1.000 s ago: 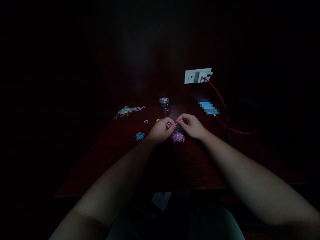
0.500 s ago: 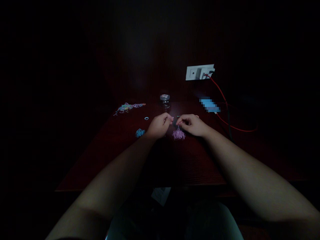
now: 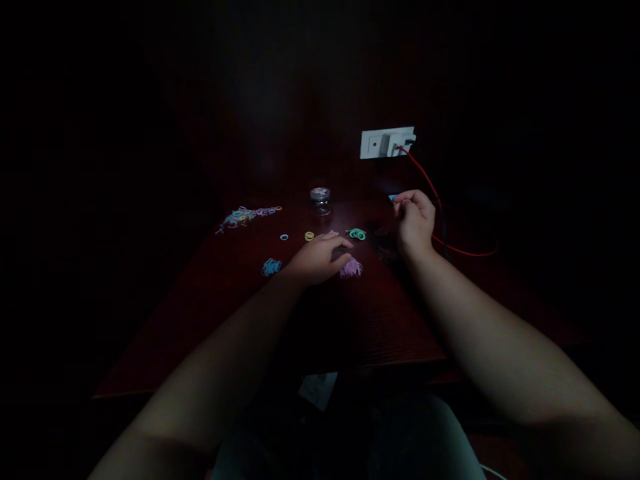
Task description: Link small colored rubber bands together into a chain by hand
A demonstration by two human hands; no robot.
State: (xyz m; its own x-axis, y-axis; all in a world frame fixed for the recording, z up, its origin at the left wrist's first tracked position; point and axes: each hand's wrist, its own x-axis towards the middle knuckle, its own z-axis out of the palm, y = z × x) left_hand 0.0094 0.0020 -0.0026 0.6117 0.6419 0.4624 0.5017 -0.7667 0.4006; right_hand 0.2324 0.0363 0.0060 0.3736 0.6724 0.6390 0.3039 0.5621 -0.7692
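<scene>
My left hand (image 3: 320, 259) is low over the table with thumb and fingers apart, next to a pile of purple bands (image 3: 351, 268); nothing shows between its fingers. My right hand (image 3: 417, 220) is raised at the right, in front of a phone (image 3: 393, 199) that it mostly covers. Its fingers are curled together, and whatever they may hold is too small to make out. Beyond my left hand lie yellow bands (image 3: 309, 236) and green bands (image 3: 357, 234). Blue bands (image 3: 271, 267) are left of it.
A lidded clear jar (image 3: 321, 201) stands near the back of the dark red table (image 3: 200, 300). Mixed bands (image 3: 245, 216) lie at the back left, a single blue band (image 3: 284, 237) nearer. A red cable (image 3: 425, 175) runs from the wall socket (image 3: 373, 143).
My right hand has moved up and right, away from the purple pile to the phone. My left hand's fingers have spread. The yellow and green bands now show more fully; the view has shifted slightly.
</scene>
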